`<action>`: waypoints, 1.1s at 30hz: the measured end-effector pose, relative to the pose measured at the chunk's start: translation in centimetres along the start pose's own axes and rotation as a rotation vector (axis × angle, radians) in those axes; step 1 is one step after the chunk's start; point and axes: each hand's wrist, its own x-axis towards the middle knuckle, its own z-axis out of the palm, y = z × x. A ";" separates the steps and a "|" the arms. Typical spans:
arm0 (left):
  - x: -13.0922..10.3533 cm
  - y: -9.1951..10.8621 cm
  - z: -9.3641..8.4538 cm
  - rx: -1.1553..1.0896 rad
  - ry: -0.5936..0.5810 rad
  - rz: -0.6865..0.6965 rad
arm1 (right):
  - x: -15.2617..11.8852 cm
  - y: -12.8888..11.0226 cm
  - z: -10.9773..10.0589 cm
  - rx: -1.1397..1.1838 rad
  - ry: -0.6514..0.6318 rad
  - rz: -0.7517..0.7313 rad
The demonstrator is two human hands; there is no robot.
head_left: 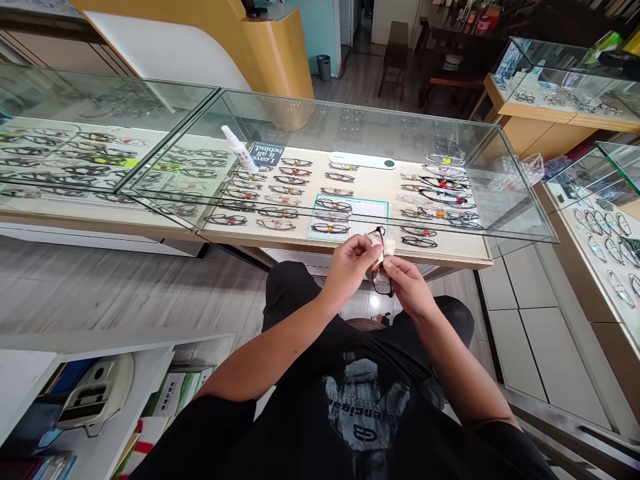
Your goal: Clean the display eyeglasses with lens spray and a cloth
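A pair of dark-framed eyeglasses (pixel 383 283) is between my two hands, just in front of the display case's near edge. One lens hangs low and looks speckled with drops. My left hand (pixel 356 257) pinches a whitish cloth (pixel 389 245) around the upper lens, its thumb pressed against the frame. With closed fingers, my right hand (pixel 404 277) grips the eyeglasses near the middle of the frame. Part of the cloth shows beyond the fingertips. On the glass top, left of my hands, stands a white spray bottle (pixel 240 151).
A glass display case (pixel 350 110) holding rows of eyeglasses runs across in front of me. More cases (pixel 565 110) stand at the right. An open shelf (pixel 120 333) with folders and a beige device (pixel 97 393) is at lower left. A bench (pixel 396 50) stands farther back.
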 end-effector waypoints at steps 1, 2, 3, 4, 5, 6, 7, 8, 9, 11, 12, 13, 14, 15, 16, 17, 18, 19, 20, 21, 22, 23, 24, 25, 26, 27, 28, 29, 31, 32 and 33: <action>0.0 -0.1 0.0 -0.021 0.009 -0.012 | 0.0 0.0 0.0 -0.002 0.004 -0.003; 0.1 -0.2 0.0 -0.052 0.009 -0.026 | 0.0 0.0 -0.1 -0.001 0.010 -0.006; 0.1 -0.2 0.0 -0.085 -0.002 -0.046 | 0.0 0.0 -0.1 0.002 0.015 -0.009; 0.1 -0.3 -0.2 -0.116 -0.017 -0.068 | -0.1 -0.1 -0.1 0.006 0.018 -0.008; 0.1 -0.4 -0.3 -0.141 -0.034 -0.092 | -0.1 -0.2 -0.2 0.012 0.017 -0.004; 0.2 -0.4 -0.6 -0.158 -0.048 -0.115 | -0.2 -0.4 -0.3 0.018 0.013 0.002; 0.3 -0.4 -0.8 -0.164 -0.064 -0.140 | -0.2 -0.5 -0.3 0.023 0.006 0.009; 0.4 -0.3 -1.1 -0.163 -0.085 -0.166 | -0.3 -0.6 -0.4 0.022 -0.001 0.012; 0.5 -0.3 -1.3 -0.158 -0.114 -0.192 | -0.4 -0.6 -0.4 0.017 -0.010 0.012; 0.8 0.0 -1.8 -0.153 -0.190 -0.237 | -0.5 -0.7 -0.5 -0.004 -0.032 -0.004; 0.9 0.1 -2.0 -0.150 -0.230 -0.260 | -0.5 -0.7 -0.6 -0.012 -0.042 -0.015; 1.0 0.2 -2.1 -0.150 -0.261 -0.280 | -0.5 -0.7 -0.6 -0.016 -0.053 -0.024; 1.1 0.3 -2.2 -0.151 -0.281 -0.298 | -0.5 -0.7 -0.6 -0.016 -0.062 -0.027; 1.1 0.4 -2.3 -0.153 -0.290 -0.312 | -0.5 -0.7 -0.6 -0.015 -0.068 -0.024; 1.1 0.5 -2.2 -0.158 -0.294 -0.318 | -0.5 -0.7 -0.5 -0.015 -0.071 -0.016; 1.0 0.6 -2.2 -0.167 -0.290 -0.315 | -0.5 -0.7 -0.5 -0.014 -0.070 -0.006; 0.9 0.6 -2.1 -0.181 -0.281 -0.304 | -0.5 -0.6 -0.4 -0.012 -0.067 0.004; 0.8 0.7 -2.0 -0.199 -0.269 -0.289 | -0.4 -0.6 -0.2 -0.006 -0.062 0.010; 0.7 0.8 -1.8 -0.216 -0.258 -0.275 | -0.4 -0.5 -0.1 0.003 -0.060 0.015; 0.7 0.8 -1.7 -0.229 -0.248 -0.264 | -0.3 -0.5 0.0 0.014 -0.062 0.019; 0.6 0.9 -1.6 -0.238 -0.239 -0.255 | -0.3 -0.4 0.1 0.026 -0.068 0.023; 0.6 0.9 -1.5 -0.241 -0.228 -0.246 | -0.3 -0.4 0.2 0.038 -0.074 0.026; 0.6 0.9 -1.5 -0.236 -0.218 -0.237 | -0.3 -0.3 0.3 0.046 -0.075 0.028; 0.7 0.9 -1.4 -0.226 -0.207 -0.226 | -0.3 -0.2 0.3 0.049 -0.073 0.029; 0.8 0.9 -1.4 -0.213 -0.194 -0.209 | -0.4 -0.1 0.3 0.047 -0.067 0.028; 0.9 0.9 -1.4 -0.197 -0.182 -0.192 | -0.4 0.0 0.3 0.040 -0.061 0.026; 1.0 0.9 -1.4 -0.179 -0.176 -0.178 | -0.5 0.1 0.3 0.030 -0.057 0.023; 1.2 0.9 -1.5 -0.160 -0.175 -0.168 | -0.5 0.2 0.3 0.020 -0.057 0.020; 1.5 0.9 -1.6 -0.122 -0.184 -0.160 | -0.7 0.3 0.3 0.016 -0.066 0.023; 1.7 0.9 -1.8 -0.103 -0.193 -0.162 | -0.8 0.2 0.3 0.025 -0.071 0.031; 1.8 1.0 -1.9 -0.086 -0.201 -0.166 | -0.9 0.1 0.3 0.041 -0.074 0.044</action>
